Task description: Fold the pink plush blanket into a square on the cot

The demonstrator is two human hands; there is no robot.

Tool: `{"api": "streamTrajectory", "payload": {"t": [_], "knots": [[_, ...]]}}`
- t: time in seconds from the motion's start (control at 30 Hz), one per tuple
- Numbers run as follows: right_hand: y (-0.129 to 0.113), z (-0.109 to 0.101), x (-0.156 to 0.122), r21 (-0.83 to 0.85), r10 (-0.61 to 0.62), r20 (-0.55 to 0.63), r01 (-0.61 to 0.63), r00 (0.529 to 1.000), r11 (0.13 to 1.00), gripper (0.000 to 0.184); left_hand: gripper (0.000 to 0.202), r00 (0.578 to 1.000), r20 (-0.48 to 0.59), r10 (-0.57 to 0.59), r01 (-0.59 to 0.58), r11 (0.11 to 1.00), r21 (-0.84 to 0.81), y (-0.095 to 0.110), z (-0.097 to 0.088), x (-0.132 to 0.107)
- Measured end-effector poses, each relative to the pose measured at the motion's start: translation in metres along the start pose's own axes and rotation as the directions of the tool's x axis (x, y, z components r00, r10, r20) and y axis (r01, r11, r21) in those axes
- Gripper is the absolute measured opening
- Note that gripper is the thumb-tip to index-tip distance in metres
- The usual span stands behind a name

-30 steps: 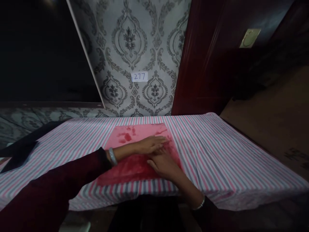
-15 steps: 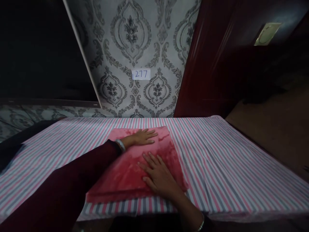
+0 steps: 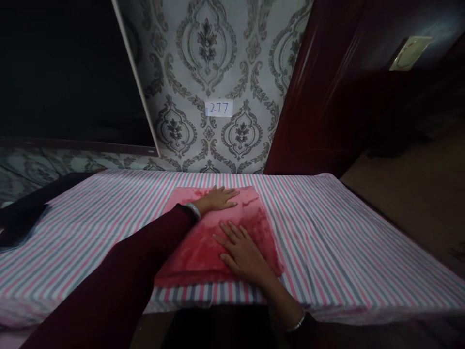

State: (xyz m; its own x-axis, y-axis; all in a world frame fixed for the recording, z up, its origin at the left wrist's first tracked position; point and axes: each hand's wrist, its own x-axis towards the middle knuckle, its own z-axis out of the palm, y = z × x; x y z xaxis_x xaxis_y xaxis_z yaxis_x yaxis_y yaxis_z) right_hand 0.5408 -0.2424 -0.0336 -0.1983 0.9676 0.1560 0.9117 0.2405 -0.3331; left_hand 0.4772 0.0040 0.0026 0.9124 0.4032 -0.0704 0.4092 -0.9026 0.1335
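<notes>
A plush pink-red cloth [image 3: 196, 257], folded into a flat, roughly rectangular shape, lies on the striped tablecloth [image 3: 337, 242]. On its upper part rests my left hand [image 3: 220, 198], palm down with the fingers spread. Lower and to the right, my right hand [image 3: 245, 252] also lies flat on the cloth, its fingers apart. Neither hand grips anything. My left sleeve hides part of the cloth's left side.
Behind the table is a patterned wall bearing a paper label [image 3: 219, 108] that reads 277. A large dark screen [image 3: 72, 72] hangs at the left. A dark red door or panel [image 3: 327, 97] stands at the right. Something black [image 3: 22, 223] lies at the table's left edge.
The camera view has shifted slightly. Both hands stay flat on the folded cloth in nearly the same places, with no clear change to the cloth.
</notes>
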Motion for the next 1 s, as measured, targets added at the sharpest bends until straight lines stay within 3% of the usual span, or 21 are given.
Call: {"api": "streamTrajectory", "payload": {"t": [0.1,0.23,0.33,0.43,0.63,0.83,1.0], "knots": [[-0.006,-0.010,-0.001,-0.020,0.011,0.031,-0.011,0.999,1.000,0.052,0.065,1.000,-0.026,0.013,-0.013,1.000,0.004,0.016,-0.012,-0.017],[-0.027,-0.027,0.011,0.009,-0.084,0.027,0.083,0.996,0.996,0.047,0.060,0.992,-0.016,0.128,-0.128,0.971,-0.200,0.026,-0.016,-0.062],[-0.046,-0.031,0.031,0.040,-0.214,0.001,0.214,0.977,0.976,0.042,0.061,0.985,-0.017,0.172,-0.171,0.953,-0.248,0.021,-0.014,-0.096],[-0.053,-0.018,0.049,0.004,-0.253,0.002,0.253,0.967,0.967,0.046,0.059,0.993,-0.014,0.113,-0.114,0.977,-0.181,0.005,-0.011,-0.112],[-0.041,0.014,0.053,-0.002,-0.184,0.058,0.185,0.981,0.983,0.054,0.065,0.999,0.048,-0.004,0.005,1.000,-0.028,-0.041,-0.003,-0.093],[-0.039,0.013,0.051,0.031,-0.188,0.092,0.186,0.978,0.982,0.055,0.071,0.995,0.074,-0.067,0.075,0.991,-0.107,-0.079,-0.002,-0.066],[-0.039,0.013,0.051,0.007,-0.183,0.073,0.183,0.980,0.983,0.056,0.072,0.995,0.038,-0.088,0.092,0.988,-0.123,-0.091,0.001,-0.063]]}}
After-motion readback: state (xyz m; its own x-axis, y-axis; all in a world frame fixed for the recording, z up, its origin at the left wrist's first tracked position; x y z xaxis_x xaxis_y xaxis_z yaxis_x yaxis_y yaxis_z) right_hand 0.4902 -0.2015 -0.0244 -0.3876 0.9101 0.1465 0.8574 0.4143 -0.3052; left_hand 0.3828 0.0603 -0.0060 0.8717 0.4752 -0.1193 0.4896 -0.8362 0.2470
